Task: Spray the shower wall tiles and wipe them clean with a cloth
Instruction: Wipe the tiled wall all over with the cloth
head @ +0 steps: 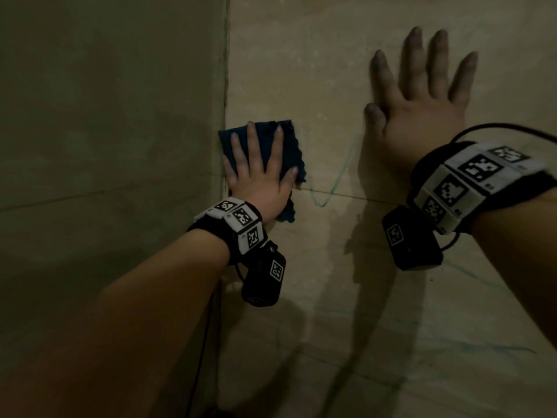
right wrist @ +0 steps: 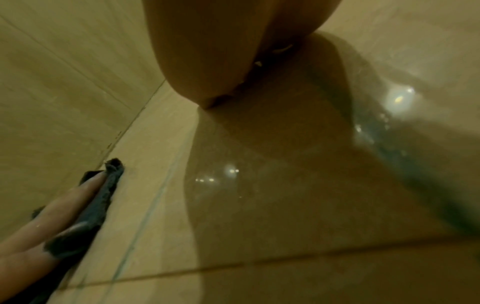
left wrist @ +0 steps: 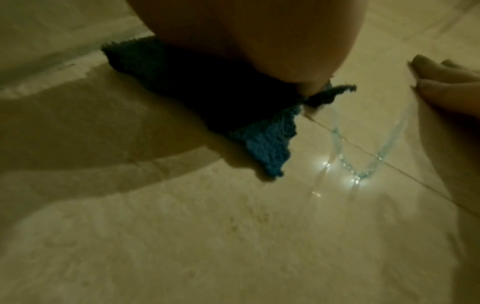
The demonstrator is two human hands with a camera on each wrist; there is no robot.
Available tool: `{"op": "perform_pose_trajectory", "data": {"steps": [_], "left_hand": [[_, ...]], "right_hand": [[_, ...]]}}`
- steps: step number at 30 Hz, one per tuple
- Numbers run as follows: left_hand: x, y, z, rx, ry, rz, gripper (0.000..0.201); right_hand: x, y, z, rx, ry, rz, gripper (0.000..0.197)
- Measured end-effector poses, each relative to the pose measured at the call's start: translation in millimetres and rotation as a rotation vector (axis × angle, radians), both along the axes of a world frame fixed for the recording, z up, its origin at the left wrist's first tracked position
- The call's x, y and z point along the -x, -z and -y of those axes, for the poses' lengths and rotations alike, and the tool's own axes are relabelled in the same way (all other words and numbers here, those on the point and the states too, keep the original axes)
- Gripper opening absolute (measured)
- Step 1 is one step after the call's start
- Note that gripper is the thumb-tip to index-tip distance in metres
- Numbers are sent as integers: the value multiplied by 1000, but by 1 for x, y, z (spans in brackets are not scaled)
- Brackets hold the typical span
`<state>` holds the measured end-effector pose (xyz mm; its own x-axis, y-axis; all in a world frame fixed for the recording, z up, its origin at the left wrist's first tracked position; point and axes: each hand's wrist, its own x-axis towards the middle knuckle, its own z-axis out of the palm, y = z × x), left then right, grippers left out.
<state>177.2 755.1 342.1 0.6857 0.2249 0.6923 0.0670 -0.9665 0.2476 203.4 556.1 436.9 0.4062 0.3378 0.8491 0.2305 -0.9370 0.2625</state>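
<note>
left hand (head: 259, 179) presses the blue cloth (head: 286, 140) flat-fingered into the wall tiles (head: 316, 70) corner; right hand (head: 422, 116) splayed, seemingly flat on tile.

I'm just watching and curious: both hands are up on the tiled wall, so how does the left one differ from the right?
The left hand presses a dark blue cloth against the tiles, right beside the wall corner; the right hand lies on bare tile, holding nothing. The left sits lower, the right higher and farther from the corner. A bluish streak of liquid runs between them. Both are flat with fingers straight and spread.
</note>
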Motion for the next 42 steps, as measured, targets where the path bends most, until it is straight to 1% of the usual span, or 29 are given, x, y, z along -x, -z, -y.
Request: {"op": "perform_pose_trajectory", "data": {"steps": [4,7,11,14,17,21,24,27,29,31,33,36,42], "left_hand": [[2,6,11,-13,13,-17,67],[2,14,24,-65,38,-26,67],[2,13,29,-67,46,-31,68],[3,4,29,-96,44,-32,68],[0,-14,33,-123,30,-17,69],[-1,-30,42,-114,34,17,68],[-1,-18,46,-149,35,17,67],[-3,8,50,-246,59,36,60],[-3,15,48,-275,77,34,60],[-5,16,41,-273,99,55,67],[-6,16,35,-295,71,132,73],[-9,17,33,-291,15,93,74],[-10,6,43,-264,44,77,71]], "right_hand": [[0,-2,4,17,3,-7,62],[1,-2,12,48,2,-4,64],[1,-3,13,63,-5,1,64],[0,-3,11,58,2,-20,64],[1,-5,10,71,17,-42,64],[2,-9,12,88,27,-76,65],[8,-12,22,107,8,-80,67],[13,-9,44,35,19,-98,69],[12,-3,54,3,58,-97,70],[8,1,57,5,73,-84,70],[6,2,54,4,54,-70,69],[4,3,54,-2,30,-53,71],[2,4,53,2,19,-35,67]]}}
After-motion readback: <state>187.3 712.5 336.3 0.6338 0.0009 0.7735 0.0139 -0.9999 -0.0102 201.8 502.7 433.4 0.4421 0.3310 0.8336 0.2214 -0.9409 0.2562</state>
